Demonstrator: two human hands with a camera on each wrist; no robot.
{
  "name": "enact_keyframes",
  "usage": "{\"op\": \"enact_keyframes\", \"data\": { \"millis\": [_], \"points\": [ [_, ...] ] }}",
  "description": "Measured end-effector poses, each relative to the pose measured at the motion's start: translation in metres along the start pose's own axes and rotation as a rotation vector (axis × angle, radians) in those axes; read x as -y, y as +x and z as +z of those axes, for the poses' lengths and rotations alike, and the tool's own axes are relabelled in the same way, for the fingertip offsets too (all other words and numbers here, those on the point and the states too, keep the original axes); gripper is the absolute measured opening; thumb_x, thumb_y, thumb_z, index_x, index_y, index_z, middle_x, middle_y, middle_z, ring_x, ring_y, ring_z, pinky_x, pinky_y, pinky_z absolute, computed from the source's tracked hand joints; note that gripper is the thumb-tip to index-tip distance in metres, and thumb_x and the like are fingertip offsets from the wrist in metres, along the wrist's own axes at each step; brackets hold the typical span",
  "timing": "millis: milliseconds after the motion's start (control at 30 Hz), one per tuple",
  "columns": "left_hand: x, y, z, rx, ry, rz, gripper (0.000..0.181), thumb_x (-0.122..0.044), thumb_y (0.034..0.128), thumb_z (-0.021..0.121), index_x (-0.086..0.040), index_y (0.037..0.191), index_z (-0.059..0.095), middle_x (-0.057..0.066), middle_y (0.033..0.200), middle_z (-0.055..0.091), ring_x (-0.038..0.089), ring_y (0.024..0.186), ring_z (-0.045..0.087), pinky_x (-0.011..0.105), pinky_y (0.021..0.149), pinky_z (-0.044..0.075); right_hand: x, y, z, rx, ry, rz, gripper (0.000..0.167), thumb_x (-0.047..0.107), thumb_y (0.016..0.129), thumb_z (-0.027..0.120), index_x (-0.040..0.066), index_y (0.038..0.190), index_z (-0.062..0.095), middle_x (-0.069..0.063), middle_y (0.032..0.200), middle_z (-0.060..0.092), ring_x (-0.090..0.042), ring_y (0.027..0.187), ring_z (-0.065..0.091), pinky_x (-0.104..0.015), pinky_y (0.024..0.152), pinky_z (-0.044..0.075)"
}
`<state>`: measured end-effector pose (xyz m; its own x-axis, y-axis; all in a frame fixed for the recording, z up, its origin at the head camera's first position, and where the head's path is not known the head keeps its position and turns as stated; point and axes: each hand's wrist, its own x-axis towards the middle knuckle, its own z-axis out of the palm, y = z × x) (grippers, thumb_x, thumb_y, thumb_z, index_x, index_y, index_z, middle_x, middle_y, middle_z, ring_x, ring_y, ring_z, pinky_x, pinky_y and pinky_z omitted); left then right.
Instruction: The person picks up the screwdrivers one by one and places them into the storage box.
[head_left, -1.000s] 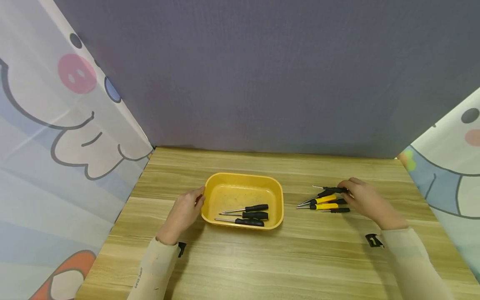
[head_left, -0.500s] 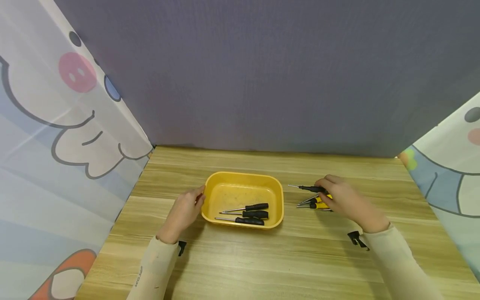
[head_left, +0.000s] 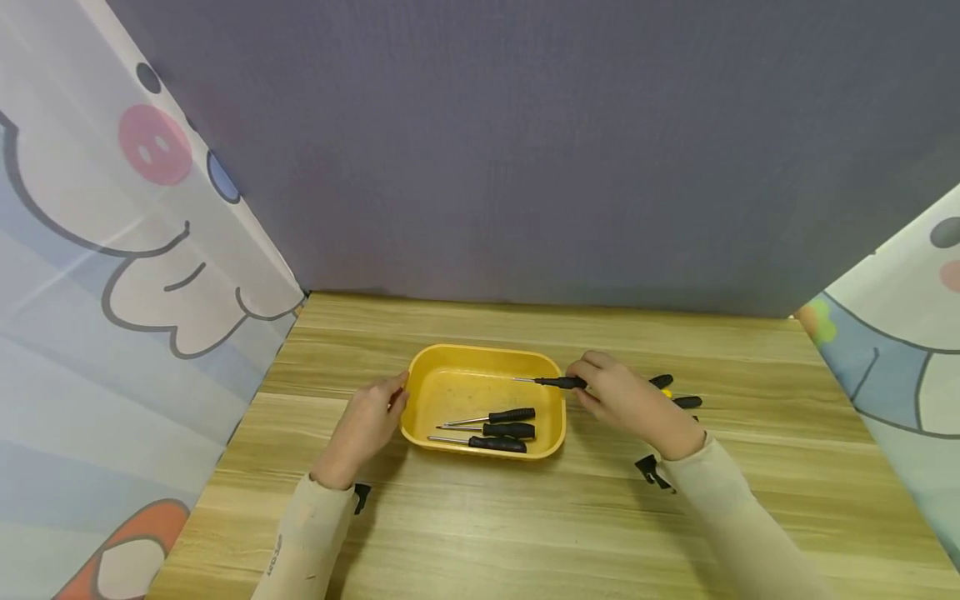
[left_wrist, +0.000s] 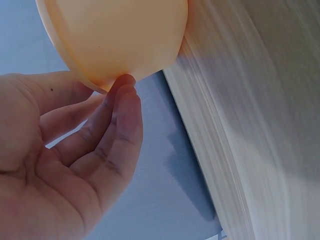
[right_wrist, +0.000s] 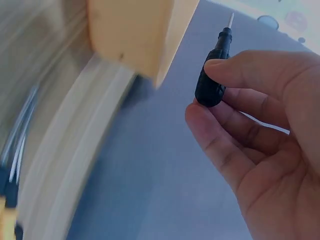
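Held screwdriver: I have a black-handled screwdriver raised at the tray's right side, its thin metal shaft reaching left over the inside.
Right hand: the right hand pinches the handle between thumb and fingertips, only as wide as the handle is thick; on my right wrist feed the shaft points away from the palm.
Yellow tray: the yellow tray lies on the table, just left of the right hand.
Left hand: I see the left hand nearly closed at the opposite end, fingers pinching the tray's left rim.
Tray contents: three black-handled screwdrivers lie near the wall closest to the person, shafts pointing left.
Loose pile: other tools lie to the right, mostly behind the right hand from my head camera; I make out black handles and a bit of yellow.
Table: wood-grained table top.
Surroundings: a dark grey panel stands behind, with cartoon-printed cloth at both sides.
Sleeves: pale sleeves on both arms.
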<state>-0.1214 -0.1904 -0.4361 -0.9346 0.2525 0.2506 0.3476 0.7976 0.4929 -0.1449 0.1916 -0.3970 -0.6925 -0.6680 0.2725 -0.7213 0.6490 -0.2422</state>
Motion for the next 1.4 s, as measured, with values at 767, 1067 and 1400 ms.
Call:
{"op": "enact_keyframes", "data": {
  "millis": [767,1067,1400],
  "points": [
    [-0.001,-0.002,0.000,-0.008,0.006,0.005,0.033,0.004,0.0938,0.067,0.013,0.125,0.063,0.017,0.091,0.069,0.014,0.066,0.056,0.025,0.054,0.049,0.028,0.045,0.057,0.170,-0.031,-0.018,0.010,0.003,0.090,0.073,0.000,0.097,0.067,-0.006,0.087,0.055,-0.014,0.073,0.052,-0.026,0.062,0.050],
    [-0.001,-0.002,0.000,-0.004,0.009,0.001,0.033,0.002,0.0945,0.067,0.013,0.126,0.063,0.018,0.095,0.070,0.017,0.070,0.059,0.027,0.057,0.051,0.029,0.045,0.060,0.188,-0.010,0.023,0.010,0.004,0.090,0.074,0.000,0.097,0.068,-0.005,0.087,0.056,-0.014,0.074,0.052,-0.026,0.062,0.050],
    [0.001,-0.002,0.000,0.010,0.004,-0.002,0.033,0.001,0.0959,0.065,0.012,0.126,0.062,0.017,0.094,0.070,0.014,0.068,0.056,0.025,0.055,0.049,0.032,0.043,0.053,0.129,0.005,0.005,0.008,0.004,0.091,0.073,0.000,0.097,0.070,-0.005,0.086,0.058,-0.013,0.071,0.053,-0.025,0.062,0.051]
  ]
}}
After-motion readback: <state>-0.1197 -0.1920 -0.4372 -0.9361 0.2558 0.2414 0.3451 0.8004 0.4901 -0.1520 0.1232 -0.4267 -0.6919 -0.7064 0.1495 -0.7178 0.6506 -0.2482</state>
